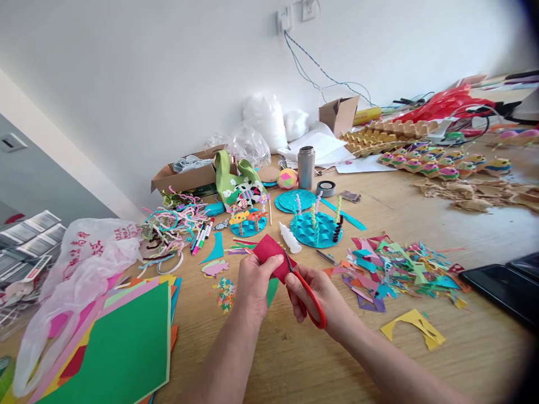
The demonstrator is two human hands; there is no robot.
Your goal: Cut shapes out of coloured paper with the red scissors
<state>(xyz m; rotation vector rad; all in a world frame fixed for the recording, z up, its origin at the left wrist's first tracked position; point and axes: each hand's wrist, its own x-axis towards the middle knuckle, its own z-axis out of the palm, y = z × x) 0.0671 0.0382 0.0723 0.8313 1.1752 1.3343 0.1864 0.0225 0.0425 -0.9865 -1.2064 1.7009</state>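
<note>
My left hand (255, 283) pinches a piece of dark red paper (268, 250) above the middle of the table. My right hand (314, 294) grips red-handled scissors (316, 314), and their blades lie against the paper's right part. Under the hands, a strip of green paper (273, 290) shows on the table. Just beyond stand a white glue bottle (289, 238) lying on its side and a blue scalloped disc (309, 231) with twisted pipe cleaners upright on it. A smaller blue disc (249, 225) carries paper fish on stalks.
Coloured paper scraps (400, 269) are heaped at the right, near a black phone (501, 292). Stacked coloured sheets (122, 342) and a plastic bag (84, 252) occupy the left. Pipe cleaners (172, 224), markers (202, 237), a metal flask (306, 168) and egg cartons (387, 137) stand farther back.
</note>
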